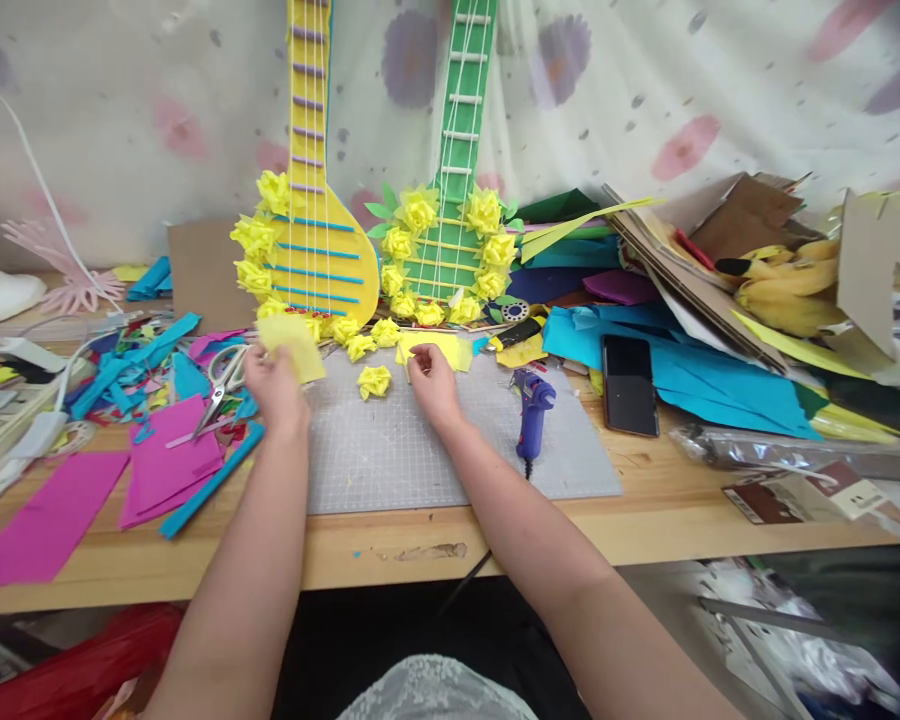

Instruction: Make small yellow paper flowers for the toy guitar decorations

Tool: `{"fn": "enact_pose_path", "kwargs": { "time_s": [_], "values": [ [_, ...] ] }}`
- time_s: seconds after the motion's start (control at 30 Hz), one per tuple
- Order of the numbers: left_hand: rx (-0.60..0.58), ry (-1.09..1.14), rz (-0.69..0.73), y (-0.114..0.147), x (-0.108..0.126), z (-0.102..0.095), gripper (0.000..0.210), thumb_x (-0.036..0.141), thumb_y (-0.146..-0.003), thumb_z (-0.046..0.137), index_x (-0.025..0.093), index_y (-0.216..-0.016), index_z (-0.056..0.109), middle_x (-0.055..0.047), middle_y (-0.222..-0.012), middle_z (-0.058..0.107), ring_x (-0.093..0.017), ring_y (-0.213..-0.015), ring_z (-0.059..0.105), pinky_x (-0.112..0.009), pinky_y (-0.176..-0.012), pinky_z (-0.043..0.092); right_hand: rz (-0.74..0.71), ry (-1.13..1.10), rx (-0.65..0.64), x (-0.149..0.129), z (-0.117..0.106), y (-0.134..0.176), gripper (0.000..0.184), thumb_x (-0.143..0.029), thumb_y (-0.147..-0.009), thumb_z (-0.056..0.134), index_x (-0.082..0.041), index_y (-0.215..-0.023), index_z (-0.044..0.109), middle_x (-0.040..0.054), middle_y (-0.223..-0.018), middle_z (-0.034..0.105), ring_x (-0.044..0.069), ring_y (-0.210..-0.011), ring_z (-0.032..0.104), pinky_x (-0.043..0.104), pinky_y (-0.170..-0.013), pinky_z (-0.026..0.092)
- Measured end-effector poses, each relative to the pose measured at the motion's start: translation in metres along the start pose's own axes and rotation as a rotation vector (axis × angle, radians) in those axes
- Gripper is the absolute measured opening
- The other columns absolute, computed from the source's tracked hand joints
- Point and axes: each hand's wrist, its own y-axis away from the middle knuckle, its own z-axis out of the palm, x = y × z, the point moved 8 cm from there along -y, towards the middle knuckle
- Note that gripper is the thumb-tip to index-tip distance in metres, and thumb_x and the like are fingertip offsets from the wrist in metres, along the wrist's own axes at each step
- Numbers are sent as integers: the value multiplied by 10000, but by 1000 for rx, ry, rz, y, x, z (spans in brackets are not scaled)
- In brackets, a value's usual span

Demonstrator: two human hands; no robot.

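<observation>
A square piece of yellow crepe paper (300,347) is pinched in my left hand (274,385), above the left edge of the grey cutting mat (375,455). My right hand (433,385) has its fingers bent together at a small pile of yellow paper sheets (450,350) at the back of the mat. A yellow paper rose (374,382) lies between my hands, with several more behind it. Behind these stand a yellow cardboard guitar (337,255) and a green one (461,150), both trimmed with yellow roses.
A purple glue gun (532,410) stands on the mat's right side, its cord running off the front. Further right lie a phone (630,385) and blue paper (705,380). Scissors (221,390), magenta paper (169,460) and blue scraps crowd the left.
</observation>
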Motion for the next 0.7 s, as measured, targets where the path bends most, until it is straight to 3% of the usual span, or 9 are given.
{"fn": "enact_pose_path", "kwargs": {
  "time_s": [0.07,0.2,0.27,0.37,0.43,0.5,0.6,0.7],
  "values": [
    [-108,52,-62,20,-2,19,265,245,-800,503,183,-1057,486,-57,-990,618,-128,-814,609,-296,-754,498,-37,-66,-30,-9,0,4,212,-313,-756,463,-187,-921,504,17,-833,578,102,-694,515,235,-681,435],
    [-475,145,-155,73,-2,67,294,320,-722,574,189,-981,527,-54,-869,661,-186,-830,638,-285,-692,514,-3,-204,-134,-13,3,5,321,-421,-752,475,-196,-981,476,20,-852,589,104,-695,536,241,-651,442],
    [-557,194,-178,88,-2,77,309,332,-702,588,187,-971,543,-57,-841,668,-204,-862,638,-292,-697,517,20,-188,-134,-10,-1,2,322,-406,-749,474,-192,-989,476,29,-872,591,109,-703,540,247,-648,442],
    [-519,248,-212,84,-5,74,314,300,-690,595,191,-980,545,-56,-867,672,-207,-890,635,-308,-726,519,36,8,-61,-2,-16,-4,265,-275,-741,456,-186,-989,489,36,-907,593,110,-693,531,268,-695,437],
    [-463,286,-268,74,-8,68,290,273,-697,581,197,-975,544,-57,-921,669,-208,-906,631,-333,-748,520,58,180,-28,3,-26,-7,316,-169,-713,428,-178,-1025,481,52,-945,590,122,-702,534,293,-725,429],
    [-498,321,-339,69,-10,66,230,267,-730,538,205,-950,562,-61,-978,660,-216,-962,614,-374,-787,511,62,333,-18,4,-32,-8,380,-120,-683,425,-166,-1059,466,78,-978,577,153,-766,542,322,-753,418],
    [-580,296,-284,64,1,62,251,319,-816,407,251,-974,589,-46,-1008,655,-217,-1066,561,-454,-855,474,40,480,-55,4,-30,-6,374,-172,-684,483,-164,-1057,463,88,-942,569,195,-849,535,347,-774,408],
    [-510,235,-177,54,10,46,301,348,-835,368,334,-1066,560,-8,-935,673,-205,-1081,546,-537,-910,409,0,535,-106,1,-18,-2,341,-293,-700,534,-184,-1016,471,66,-878,571,201,-859,530,341,-764,407]
  ]
}}
